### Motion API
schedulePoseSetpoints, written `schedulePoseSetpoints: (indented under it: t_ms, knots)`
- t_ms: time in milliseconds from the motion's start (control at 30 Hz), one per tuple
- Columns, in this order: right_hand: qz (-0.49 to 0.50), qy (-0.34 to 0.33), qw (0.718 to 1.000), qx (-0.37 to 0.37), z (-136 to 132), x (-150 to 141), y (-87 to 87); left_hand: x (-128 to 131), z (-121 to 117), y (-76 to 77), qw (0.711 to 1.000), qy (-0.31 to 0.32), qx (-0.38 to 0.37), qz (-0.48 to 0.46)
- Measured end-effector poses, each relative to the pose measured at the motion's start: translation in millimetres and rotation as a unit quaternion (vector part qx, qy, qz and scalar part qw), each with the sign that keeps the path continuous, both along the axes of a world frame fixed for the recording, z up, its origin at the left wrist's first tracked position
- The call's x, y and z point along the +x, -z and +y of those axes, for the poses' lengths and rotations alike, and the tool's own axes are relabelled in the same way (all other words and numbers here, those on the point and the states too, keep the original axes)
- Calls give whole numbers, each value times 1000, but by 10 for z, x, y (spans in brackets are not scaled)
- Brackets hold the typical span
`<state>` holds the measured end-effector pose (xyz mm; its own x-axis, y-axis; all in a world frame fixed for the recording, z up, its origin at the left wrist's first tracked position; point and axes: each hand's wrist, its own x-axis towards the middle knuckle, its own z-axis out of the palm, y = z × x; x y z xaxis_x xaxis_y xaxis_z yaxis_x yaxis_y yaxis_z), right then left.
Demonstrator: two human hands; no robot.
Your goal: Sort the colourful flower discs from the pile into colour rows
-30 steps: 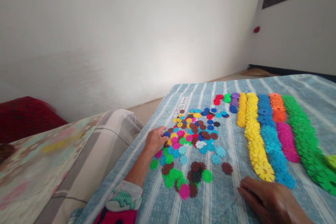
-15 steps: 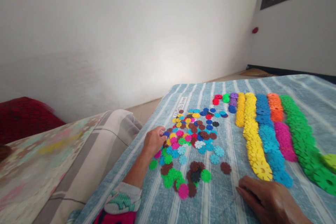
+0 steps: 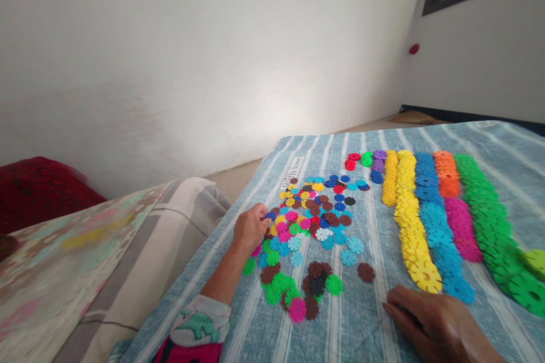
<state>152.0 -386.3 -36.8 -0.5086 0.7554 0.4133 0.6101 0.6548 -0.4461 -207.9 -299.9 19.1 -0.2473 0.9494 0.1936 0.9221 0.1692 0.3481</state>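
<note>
My left hand [image 3: 251,229] sits at eleven o'clock on the near edge of a loose heap of plastic snowflake discs [image 3: 310,227]. Its fingers [image 3: 259,213] curl together, their tips at a dark blue disc [image 3: 269,216], and I can't tell whether they are clamped on it. My right hand [image 3: 438,323] lies at four o'clock on the blue striped bedspread [image 3: 361,329], fingers loosely together and holding nothing, with a brown disc [image 3: 366,272] the nearest piece. Between one and two o'clock lie a yellow row [image 3: 411,232], a blue row [image 3: 438,221], a pink row [image 3: 462,229] and a green row [image 3: 489,221]. With discs this thin and crowded, I'd judge a light pinch at the notched rim works better than pressing down, so that neighbouring discs don't slide.
</note>
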Motion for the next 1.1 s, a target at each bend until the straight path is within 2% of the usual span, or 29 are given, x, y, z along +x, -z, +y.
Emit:
schedulePoseSetpoints:
  t_ms: [400,533,700,800,867,1000,1100]
  knots:
    - [0,5,1000,-28,-6,-9,12,-13,12,27,1000,10,-12,13]
    - [2,6,1000,-17,-8,-6,9,-25,14,25,999,30,-8,16]
    - [-6,7,1000,15,3,-17,42,-33,23,-13,1000,18,9,-1]
    - [-16,11,1000,24,9,-23,63,-14,17,-48,999,11,17,-45]
    - [-25,12,999,19,11,-26,74,21,10,-72,994,16,18,-108]
    - [-37,22,999,11,24,-45,81,146,39,-116,970,66,-1,-235]
    - [-52,33,998,-2,43,-69,71,306,161,-147,964,107,-5,-243]
